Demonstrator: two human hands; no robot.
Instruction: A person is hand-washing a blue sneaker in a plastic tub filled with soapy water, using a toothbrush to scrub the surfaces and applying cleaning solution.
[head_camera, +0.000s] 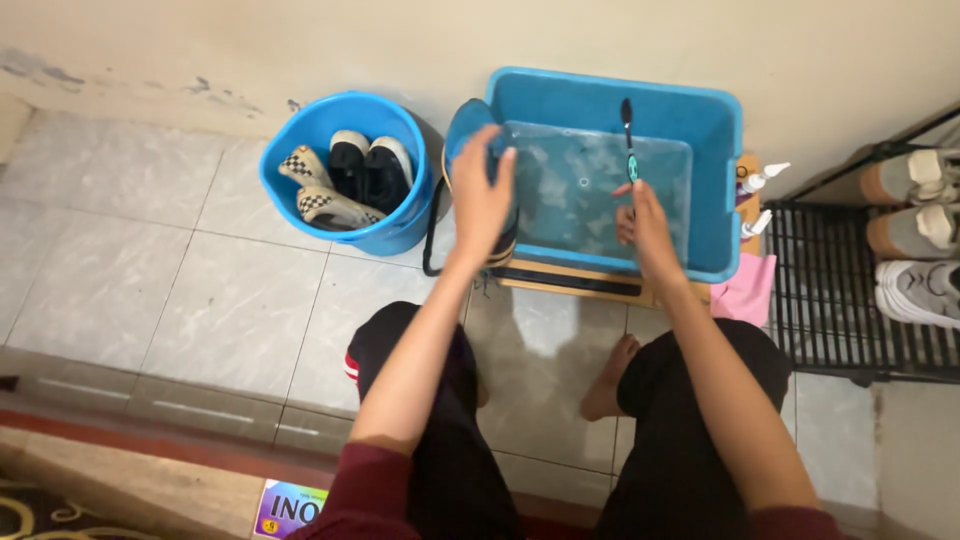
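Note:
My left hand (482, 200) grips a blue shoe (466, 128), holding it upright against the left rim of a blue rectangular tub (715, 140) of water. Over the water, my right hand (643, 222) holds a dark toothbrush (628, 135) with its bristle end pointing away from me. The tub rests on a low wooden board (570, 283). My knees and one bare foot (608, 380) show below the hands.
A round blue bucket (300, 130) with several shoes stands left of the tub. Two white squeeze bottles (760, 180) and a pink cloth (745, 290) sit to the tub's right. A black metal shoe rack (850, 290) with sneakers (915, 290) is at far right. The wall runs behind.

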